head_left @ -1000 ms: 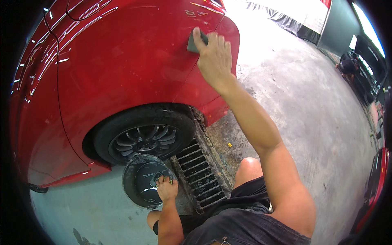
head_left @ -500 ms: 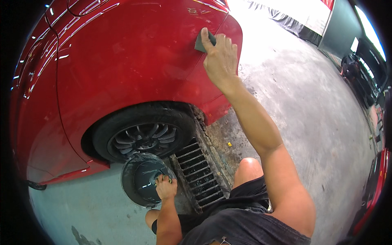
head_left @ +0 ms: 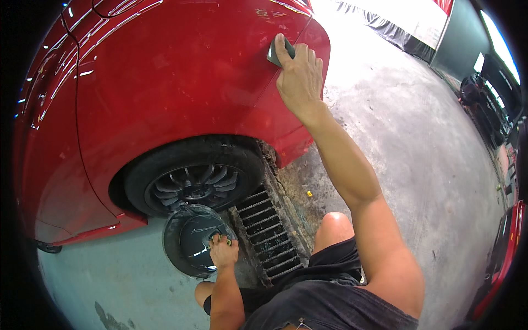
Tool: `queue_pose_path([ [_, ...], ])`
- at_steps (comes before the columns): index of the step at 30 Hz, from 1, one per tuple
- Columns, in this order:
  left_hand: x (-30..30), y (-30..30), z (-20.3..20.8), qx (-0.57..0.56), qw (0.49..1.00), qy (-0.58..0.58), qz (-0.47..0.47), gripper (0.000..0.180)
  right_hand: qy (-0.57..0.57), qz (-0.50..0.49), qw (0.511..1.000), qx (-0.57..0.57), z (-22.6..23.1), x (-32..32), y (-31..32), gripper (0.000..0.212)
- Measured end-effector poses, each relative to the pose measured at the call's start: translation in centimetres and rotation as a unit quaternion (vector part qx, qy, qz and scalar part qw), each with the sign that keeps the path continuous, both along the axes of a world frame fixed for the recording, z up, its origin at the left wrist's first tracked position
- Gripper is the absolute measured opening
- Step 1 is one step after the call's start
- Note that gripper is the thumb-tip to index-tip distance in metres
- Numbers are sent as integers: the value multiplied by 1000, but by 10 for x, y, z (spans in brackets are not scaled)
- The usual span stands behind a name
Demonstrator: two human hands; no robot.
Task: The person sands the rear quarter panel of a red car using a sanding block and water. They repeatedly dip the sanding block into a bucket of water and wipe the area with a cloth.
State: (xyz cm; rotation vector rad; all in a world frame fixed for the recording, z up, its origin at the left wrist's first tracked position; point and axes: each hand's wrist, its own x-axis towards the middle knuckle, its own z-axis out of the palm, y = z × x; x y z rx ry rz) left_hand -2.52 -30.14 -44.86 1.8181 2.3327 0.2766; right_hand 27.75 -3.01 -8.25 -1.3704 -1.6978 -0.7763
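Note:
My right hand [head_left: 301,74] is closed on a dark grey piece of sandpaper [head_left: 273,54], thumb laid along it. It presses the sandpaper flat against the red car's rear side panel [head_left: 181,71], near the panel's right edge. Lower down, my left hand [head_left: 224,253] reaches over the near right rim of a dark bucket [head_left: 171,247] with grey liquid inside. Its fingers curl around something small with yellow-green showing, which I cannot make out. Pale scuffs and yellowish marks [head_left: 268,12] show on the paint above the sandpaper.
The car's wheel [head_left: 195,184] stands just behind the bucket. A metal drain grate [head_left: 268,234] runs between bucket and my knee. A small yellow scrap [head_left: 309,193] lies on the concrete floor [head_left: 407,148]. Another red car [head_left: 503,258] shows at the right edge.
My right hand has slid slightly right and up with the sandpaper along the panel. The left hand stays at the bucket.

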Motion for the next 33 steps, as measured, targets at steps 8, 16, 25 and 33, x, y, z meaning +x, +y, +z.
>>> queue_pose_path([
  [8,0,-2,5,-19,1000,-5,-3,40,2,-11,1000,27,8,-1,4,68],
  [16,3,2,4,-4,1000,1,-3,39,-2,25,997,74,18,-10,9,67],
  [25,-1,-2,1,-3,1000,6,-7,39,18,31,998,56,18,-13,7,65],
  [33,0,1,-1,-2,1000,2,-7,42,29,-8,999,42,21,-3,12,74],
])
